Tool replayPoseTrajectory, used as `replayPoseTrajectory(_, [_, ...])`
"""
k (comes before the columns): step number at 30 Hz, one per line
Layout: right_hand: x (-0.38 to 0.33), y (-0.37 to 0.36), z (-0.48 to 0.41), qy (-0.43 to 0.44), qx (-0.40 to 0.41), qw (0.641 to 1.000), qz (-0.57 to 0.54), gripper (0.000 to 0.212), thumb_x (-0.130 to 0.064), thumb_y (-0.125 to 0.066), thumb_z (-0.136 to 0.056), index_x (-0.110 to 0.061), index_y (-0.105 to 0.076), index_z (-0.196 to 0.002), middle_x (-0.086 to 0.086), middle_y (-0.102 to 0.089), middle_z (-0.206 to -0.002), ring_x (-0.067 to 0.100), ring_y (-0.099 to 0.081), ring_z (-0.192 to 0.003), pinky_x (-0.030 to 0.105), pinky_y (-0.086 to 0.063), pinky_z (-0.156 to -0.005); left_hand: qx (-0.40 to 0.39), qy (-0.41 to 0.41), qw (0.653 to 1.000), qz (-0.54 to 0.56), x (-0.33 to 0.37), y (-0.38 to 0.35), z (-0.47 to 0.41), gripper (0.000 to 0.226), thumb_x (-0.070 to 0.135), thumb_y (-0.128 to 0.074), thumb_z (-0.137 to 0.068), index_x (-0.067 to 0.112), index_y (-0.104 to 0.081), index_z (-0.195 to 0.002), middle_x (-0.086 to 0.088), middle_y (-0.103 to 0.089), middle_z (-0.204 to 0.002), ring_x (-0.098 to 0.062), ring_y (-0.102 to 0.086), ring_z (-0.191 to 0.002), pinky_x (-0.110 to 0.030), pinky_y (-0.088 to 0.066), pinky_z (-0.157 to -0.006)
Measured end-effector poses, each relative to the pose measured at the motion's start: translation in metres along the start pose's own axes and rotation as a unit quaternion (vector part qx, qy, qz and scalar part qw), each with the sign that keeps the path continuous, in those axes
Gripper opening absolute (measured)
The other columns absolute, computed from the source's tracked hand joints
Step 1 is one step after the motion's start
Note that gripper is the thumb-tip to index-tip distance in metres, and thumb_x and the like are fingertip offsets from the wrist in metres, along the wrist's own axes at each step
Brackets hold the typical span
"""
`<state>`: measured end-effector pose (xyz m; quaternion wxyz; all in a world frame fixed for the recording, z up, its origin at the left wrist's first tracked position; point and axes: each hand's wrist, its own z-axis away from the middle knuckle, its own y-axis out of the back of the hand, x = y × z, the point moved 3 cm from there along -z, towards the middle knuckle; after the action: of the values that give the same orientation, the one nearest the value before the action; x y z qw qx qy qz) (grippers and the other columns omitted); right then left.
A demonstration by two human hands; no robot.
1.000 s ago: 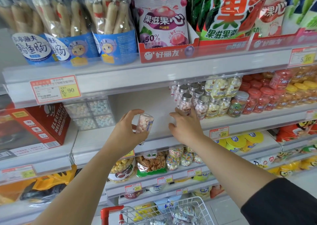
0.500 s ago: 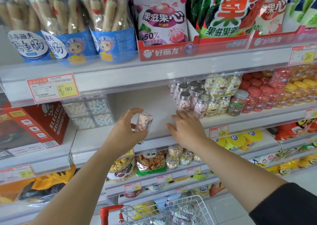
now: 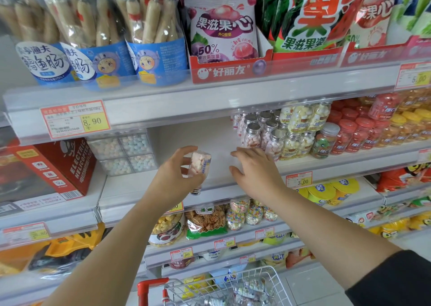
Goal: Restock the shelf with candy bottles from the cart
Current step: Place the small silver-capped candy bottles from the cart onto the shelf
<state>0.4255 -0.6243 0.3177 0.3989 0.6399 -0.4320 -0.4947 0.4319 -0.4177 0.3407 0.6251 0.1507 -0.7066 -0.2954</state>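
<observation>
My left hand (image 3: 173, 172) grips a small clear candy bottle (image 3: 198, 165) of pink and white sweets, held upside down with its silver cap at the bottom, just in front of the middle shelf (image 3: 210, 184). My right hand (image 3: 254, 171) hovers beside it with fingers spread and holds nothing, just below a cluster of silver-capped candy bottles (image 3: 258, 133) standing on that shelf. At the bottom, the wire cart (image 3: 268, 280) holds several more candy bottles (image 3: 249, 291).
Clear boxes of pastel sweets (image 3: 126, 151) stand left of the bare shelf gap. Yellow and red candy jars (image 3: 354, 130) fill the shelf to the right. A red helicopter box (image 3: 67, 163) sits far left. Sausage tubs and gummy bags line the shelf above.
My right hand has drawn back slightly from the row of silver-capped bottles toward the shelf edge. My left hand keeps its bottle in nearly the same place.
</observation>
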Motion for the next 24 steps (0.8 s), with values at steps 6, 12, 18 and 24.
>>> replayPoseTrajectory(6, [-0.005, 0.015, 0.036, 0.192, 0.102, 0.970, -0.107, 0.065, -0.015, -0.068, -0.089, -0.022, -0.039, -0.147, -0.002, -0.034, -0.153, 0.016, -0.047, -0.129, 0.026, -0.045, -0.097, -0.128, 0.153, 0.935, 0.294, 0.013, -0.020, 0.002, 0.040, 0.020, -0.068, -0.091, 0.015, -0.059, -0.129, -0.012, -0.072, -0.104, -0.021, -0.069, -0.086, -0.033, -0.056, -0.078])
replayPoseTrajectory(12, [-0.001, 0.014, 0.037, 0.199, 0.100, 0.962, -0.159, 0.056, -0.014, -0.075, -0.080, -0.020, -0.055, -0.131, -0.008, -0.055, -0.131, 0.015, -0.052, -0.116, 0.034, -0.050, -0.091, -0.245, 0.191, 0.898, 0.312, 0.037, -0.040, 0.006, 0.041, 0.038, -0.064, -0.091, 0.003, -0.068, -0.112, -0.013, -0.071, -0.097, -0.018, -0.067, -0.079, -0.028, -0.055, -0.067])
replayPoseTrajectory(18, [0.017, 0.012, 0.022, 0.005, 0.167, 0.948, -0.272, 0.041, -0.031, -0.081, -0.079, -0.021, -0.063, -0.114, -0.017, -0.059, -0.086, -0.001, -0.055, -0.073, 0.010, -0.039, -0.063, -0.155, 0.137, 0.935, 0.290, 0.043, -0.047, -0.009, 0.034, 0.032, -0.049, -0.102, 0.011, -0.061, -0.127, -0.006, -0.068, -0.116, -0.020, -0.065, -0.084, -0.035, -0.057, -0.079])
replayPoseTrajectory(24, [0.027, -0.002, -0.001, -0.121, 0.191, 0.931, -0.286, 0.026, -0.029, -0.073, -0.084, -0.020, -0.062, -0.106, -0.005, -0.066, -0.081, 0.017, -0.063, -0.073, 0.029, -0.044, -0.056, -0.072, -0.017, 0.997, 0.033, 0.057, -0.074, -0.035, 0.030, 0.033, -0.058, -0.096, 0.028, -0.062, -0.125, 0.012, -0.066, -0.117, -0.012, -0.066, -0.093, -0.024, -0.051, -0.078])
